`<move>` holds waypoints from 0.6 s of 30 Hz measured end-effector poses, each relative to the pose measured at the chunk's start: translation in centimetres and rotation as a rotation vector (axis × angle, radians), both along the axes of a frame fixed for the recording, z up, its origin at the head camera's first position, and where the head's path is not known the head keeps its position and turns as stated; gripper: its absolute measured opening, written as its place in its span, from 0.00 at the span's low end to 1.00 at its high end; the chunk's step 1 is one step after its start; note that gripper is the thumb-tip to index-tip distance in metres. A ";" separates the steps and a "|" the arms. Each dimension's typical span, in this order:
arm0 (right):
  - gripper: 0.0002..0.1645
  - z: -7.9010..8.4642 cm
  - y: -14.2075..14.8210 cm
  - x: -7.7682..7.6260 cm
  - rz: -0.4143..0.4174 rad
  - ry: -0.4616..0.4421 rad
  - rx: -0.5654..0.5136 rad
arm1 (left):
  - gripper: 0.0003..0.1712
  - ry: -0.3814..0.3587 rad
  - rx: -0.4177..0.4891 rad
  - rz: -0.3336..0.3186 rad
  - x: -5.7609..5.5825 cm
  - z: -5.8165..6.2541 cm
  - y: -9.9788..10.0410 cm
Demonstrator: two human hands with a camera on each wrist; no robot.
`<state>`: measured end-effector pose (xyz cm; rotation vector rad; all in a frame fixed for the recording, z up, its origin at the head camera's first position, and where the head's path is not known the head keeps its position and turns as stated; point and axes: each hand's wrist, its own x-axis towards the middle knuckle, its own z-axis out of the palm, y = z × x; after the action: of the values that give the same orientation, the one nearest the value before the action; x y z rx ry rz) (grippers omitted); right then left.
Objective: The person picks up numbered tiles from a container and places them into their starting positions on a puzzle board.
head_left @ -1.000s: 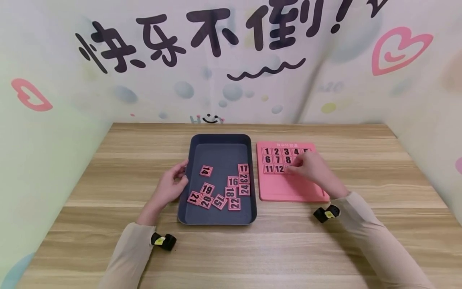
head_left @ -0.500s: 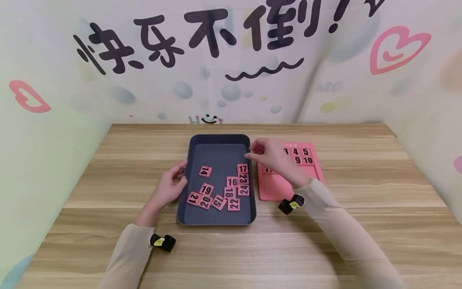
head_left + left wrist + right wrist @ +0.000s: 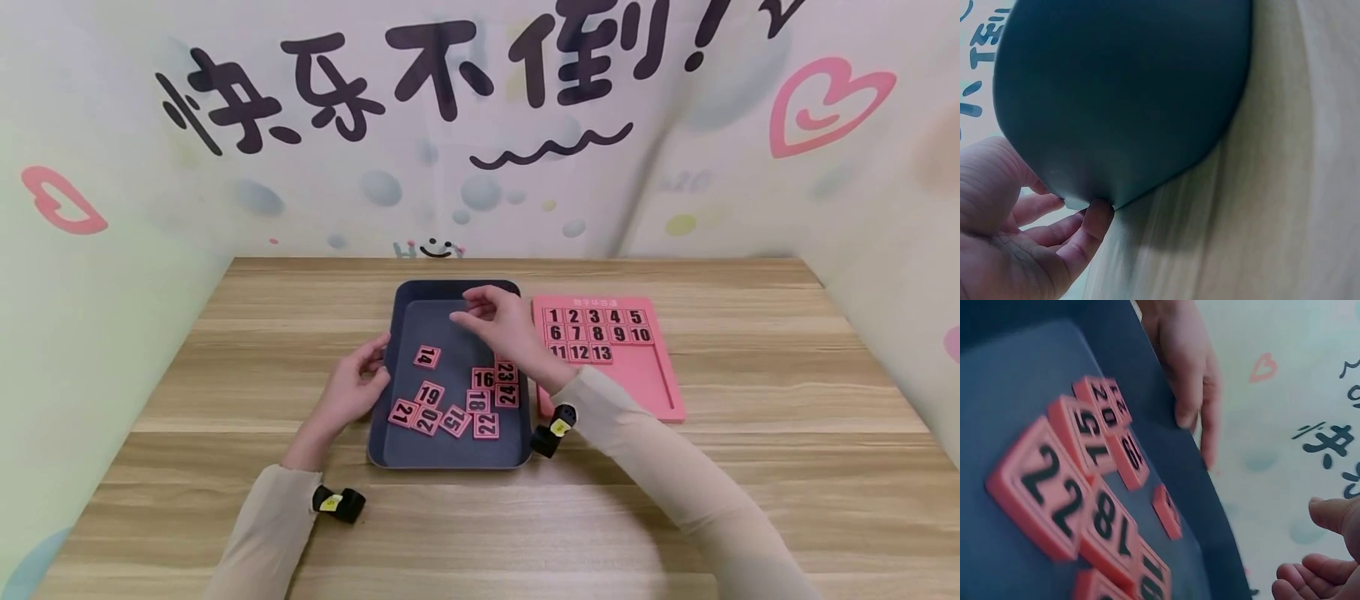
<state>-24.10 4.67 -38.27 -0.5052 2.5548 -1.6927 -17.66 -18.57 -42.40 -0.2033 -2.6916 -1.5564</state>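
Observation:
A dark blue tray (image 3: pixel 420 454) holds several loose pink number tiles, with tile 14 (image 3: pixel 427 357) apart from the rest. My left hand (image 3: pixel 352 387) holds the tray's left rim; in the left wrist view its fingertips (image 3: pixel 1099 215) are at the tray's edge. Above the upper part of the tray hovers my right hand (image 3: pixel 513 337), covering tile 17. In the right wrist view, thumb and fingers of the right hand (image 3: pixel 1329 550) are apart with nothing between them. The pink puzzle board (image 3: pixel 633 387) bears tiles 1 to 13, with tile 13 (image 3: pixel 602 353) ending its third row.
Both tray and board lie on a wood-grain table (image 3: pixel 247 375). A printed wall (image 3: pixel 300 200) rises behind the table's back edge. A black wrist camera (image 3: pixel 553 432) on the right forearm is beside the tray's lower right side.
From the board, where it was at tile 13's place, my right hand has moved left over the tray. Tile 13 now shows uncovered on the board. The left hand stays at the tray's rim.

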 end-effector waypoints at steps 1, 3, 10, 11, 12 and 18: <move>0.23 -0.1 -0.2 0.0 -0.004 -0.024 -0.005 | 0.29 0.000 0.000 -0.001 0.0 0.0 0.0; 0.24 -0.2 -0.5 0.2 -0.007 -0.067 -0.015 | 0.29 0.002 0.005 -0.001 0.0 0.0 0.0; 0.26 -1.2 -1.7 1.1 0.010 -0.160 -0.050 | 0.29 -0.009 0.016 -0.006 0.0 0.0 -0.1; 0.26 -1.5 -1.9 1.2 0.012 -0.156 -0.046 | 0.29 -0.008 0.014 -0.008 0.0 0.0 -0.1; 0.26 -1.7 -2.0 1.4 0.016 -0.154 -0.043 | 0.29 -0.009 0.013 -0.009 0.0 0.0 -0.1; 0.28 -3.0 -2.9 2.3 0.050 -0.126 0.005 | 0.29 -0.014 0.009 -0.009 0.0 -0.1 -0.1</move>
<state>-21.79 1.82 -41.28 -0.4437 2.4376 -1.6459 -17.65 -18.68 -42.49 -0.2054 -2.6972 -1.5775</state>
